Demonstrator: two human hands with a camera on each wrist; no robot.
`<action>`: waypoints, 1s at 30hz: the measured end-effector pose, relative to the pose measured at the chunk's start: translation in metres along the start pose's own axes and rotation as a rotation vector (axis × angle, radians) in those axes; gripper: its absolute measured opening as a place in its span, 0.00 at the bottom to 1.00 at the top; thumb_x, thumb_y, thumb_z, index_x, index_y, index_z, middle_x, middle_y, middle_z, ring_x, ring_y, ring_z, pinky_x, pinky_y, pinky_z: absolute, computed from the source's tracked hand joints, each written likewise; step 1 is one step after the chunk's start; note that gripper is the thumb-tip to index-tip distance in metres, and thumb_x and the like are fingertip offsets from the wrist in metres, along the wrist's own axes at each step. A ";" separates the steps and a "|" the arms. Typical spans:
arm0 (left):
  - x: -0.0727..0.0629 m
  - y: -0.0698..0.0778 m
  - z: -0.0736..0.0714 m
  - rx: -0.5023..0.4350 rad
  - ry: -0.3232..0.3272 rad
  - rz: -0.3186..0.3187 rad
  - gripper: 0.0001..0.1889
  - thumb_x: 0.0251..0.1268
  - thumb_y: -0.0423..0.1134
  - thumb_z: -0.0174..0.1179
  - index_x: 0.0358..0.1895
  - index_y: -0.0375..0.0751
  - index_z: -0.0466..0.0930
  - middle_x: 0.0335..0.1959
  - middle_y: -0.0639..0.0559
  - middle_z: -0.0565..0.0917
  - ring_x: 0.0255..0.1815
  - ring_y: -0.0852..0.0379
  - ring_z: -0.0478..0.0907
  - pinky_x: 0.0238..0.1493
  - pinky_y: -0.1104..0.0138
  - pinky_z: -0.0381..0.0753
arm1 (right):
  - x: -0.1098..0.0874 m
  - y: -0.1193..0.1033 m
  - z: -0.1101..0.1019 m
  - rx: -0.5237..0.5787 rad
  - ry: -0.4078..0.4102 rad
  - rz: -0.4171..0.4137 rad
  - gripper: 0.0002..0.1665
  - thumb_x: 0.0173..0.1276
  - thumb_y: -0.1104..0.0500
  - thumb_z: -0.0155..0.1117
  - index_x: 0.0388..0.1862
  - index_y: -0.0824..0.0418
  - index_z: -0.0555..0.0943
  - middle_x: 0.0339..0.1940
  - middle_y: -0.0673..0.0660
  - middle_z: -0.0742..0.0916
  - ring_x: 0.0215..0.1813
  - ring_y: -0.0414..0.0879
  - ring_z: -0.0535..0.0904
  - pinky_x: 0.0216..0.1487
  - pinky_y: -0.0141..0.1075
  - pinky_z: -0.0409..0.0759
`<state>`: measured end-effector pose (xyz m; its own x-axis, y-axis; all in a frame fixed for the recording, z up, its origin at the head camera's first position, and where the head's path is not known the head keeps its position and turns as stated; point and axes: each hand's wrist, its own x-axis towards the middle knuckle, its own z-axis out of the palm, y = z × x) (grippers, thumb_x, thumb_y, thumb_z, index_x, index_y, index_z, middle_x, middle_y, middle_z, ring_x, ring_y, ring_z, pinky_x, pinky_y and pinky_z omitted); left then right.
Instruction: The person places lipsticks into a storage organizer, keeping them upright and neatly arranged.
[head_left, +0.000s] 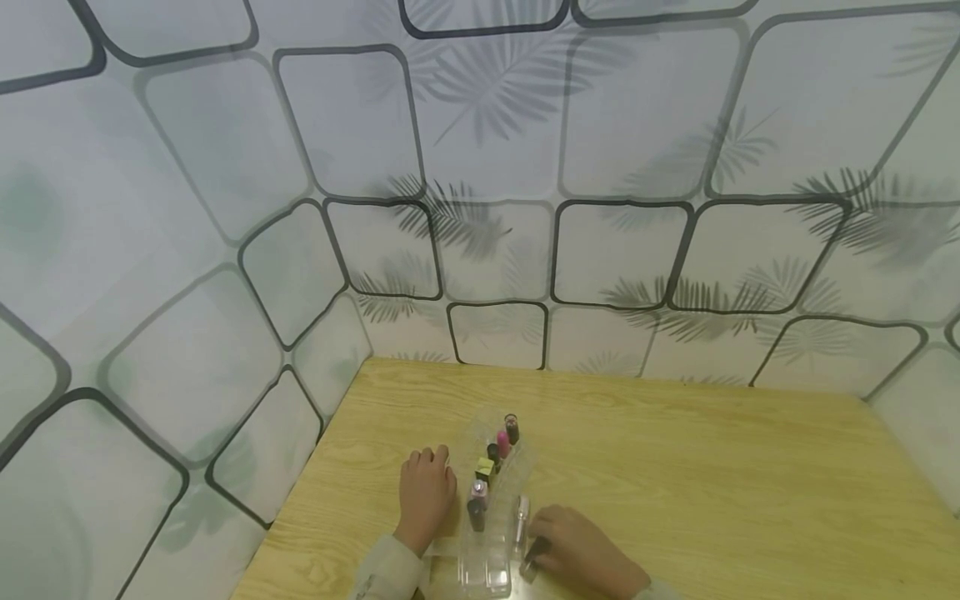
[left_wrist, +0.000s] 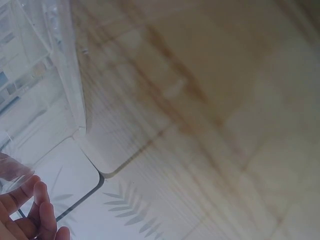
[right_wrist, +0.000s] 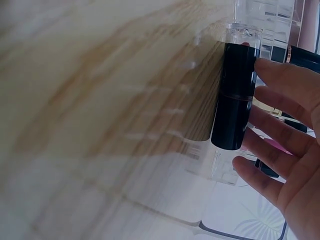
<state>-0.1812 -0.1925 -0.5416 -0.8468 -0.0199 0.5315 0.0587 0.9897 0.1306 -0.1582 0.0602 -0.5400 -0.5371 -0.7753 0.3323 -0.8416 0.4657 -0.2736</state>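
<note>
A long clear plastic organizer [head_left: 483, 567] stands between the hands, with several cosmetics in a row in it, among them a pink tube [head_left: 503, 442], a black-and-yellow box [head_left: 484, 470] and a dark tube [head_left: 476, 514]. My left hand [head_left: 426, 493] lies along its left side, fingers loosely bent; in the left wrist view those fingers [left_wrist: 42, 202] show beside clear plastic. To the right, my right hand [head_left: 581, 548] pinches a black lipstick tube [right_wrist: 235, 95] with a clear end, close beside the organizer. Another slim, silvery tube [head_left: 522, 521] is next to the organizer's right side.
The wood-grain table [head_left: 712, 483] extends to the right and behind the organizer. Patterned wall covering [head_left: 487, 250] with leaf prints rises along the table's back and left edges.
</note>
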 end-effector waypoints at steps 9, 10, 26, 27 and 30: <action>0.001 0.001 -0.001 -0.007 -0.019 -0.012 0.09 0.50 0.35 0.63 0.36 0.40 0.77 0.26 0.46 0.79 0.27 0.51 0.71 0.31 0.60 0.72 | -0.001 -0.002 -0.003 0.013 -0.013 -0.043 0.04 0.54 0.56 0.69 0.28 0.52 0.81 0.27 0.44 0.84 0.32 0.32 0.77 0.38 0.24 0.76; 0.001 0.001 -0.001 -0.007 -0.019 -0.012 0.09 0.50 0.35 0.63 0.36 0.40 0.77 0.26 0.46 0.79 0.27 0.51 0.71 0.31 0.60 0.72 | -0.001 -0.002 -0.003 0.015 -0.017 -0.047 0.04 0.54 0.56 0.69 0.28 0.52 0.82 0.27 0.44 0.84 0.32 0.32 0.77 0.38 0.25 0.76; 0.001 0.000 0.000 0.000 -0.031 -0.012 0.09 0.51 0.35 0.62 0.37 0.40 0.77 0.26 0.47 0.79 0.27 0.52 0.71 0.31 0.61 0.70 | -0.006 -0.001 0.003 -0.033 -0.012 -0.116 0.05 0.52 0.58 0.69 0.28 0.49 0.82 0.27 0.41 0.83 0.31 0.29 0.73 0.36 0.23 0.72; 0.001 0.000 0.000 -0.001 -0.031 -0.012 0.09 0.51 0.35 0.62 0.37 0.40 0.77 0.26 0.47 0.79 0.27 0.52 0.71 0.31 0.61 0.70 | -0.006 -0.002 0.003 -0.036 -0.017 -0.116 0.04 0.52 0.58 0.69 0.28 0.49 0.82 0.27 0.41 0.83 0.31 0.29 0.73 0.36 0.23 0.72; 0.001 0.000 0.001 0.005 -0.031 -0.009 0.09 0.50 0.35 0.62 0.37 0.40 0.77 0.26 0.47 0.79 0.28 0.52 0.71 0.31 0.61 0.70 | -0.006 -0.002 0.002 -0.045 -0.032 -0.110 0.04 0.53 0.57 0.68 0.28 0.49 0.82 0.26 0.41 0.82 0.30 0.29 0.72 0.36 0.23 0.71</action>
<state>-0.1822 -0.1924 -0.5419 -0.8631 -0.0248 0.5045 0.0480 0.9902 0.1309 -0.1537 0.0627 -0.5434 -0.4396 -0.8359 0.3288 -0.8976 0.3949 -0.1960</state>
